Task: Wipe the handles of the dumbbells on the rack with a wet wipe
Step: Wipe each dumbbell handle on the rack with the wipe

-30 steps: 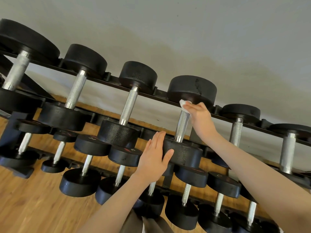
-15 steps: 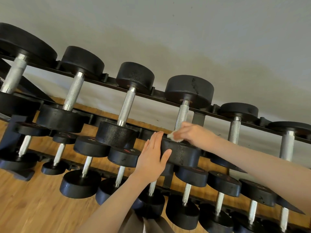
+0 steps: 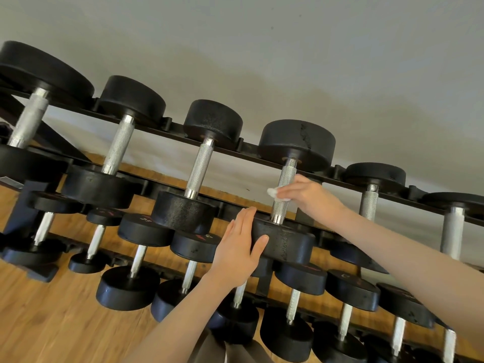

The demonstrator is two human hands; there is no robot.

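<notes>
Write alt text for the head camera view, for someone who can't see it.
A right hand rubs a white wet wipe on a top-row dumbbell's metal handle, while the left hand rests flat against its near weight. More dumbbells fill the black rack.

Black rack (image 3: 251,149), 3 tiers; dumbbells (image 3: 200,169) in cradles.

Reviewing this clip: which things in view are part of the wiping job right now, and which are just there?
In the job:
- wet wipe, held in the right hand against the handle
- left hand, flat on that dumbbell's near head
- other top-row handles, e.g.

Just there:
- rack rail
- wooden floor
- wall
</notes>
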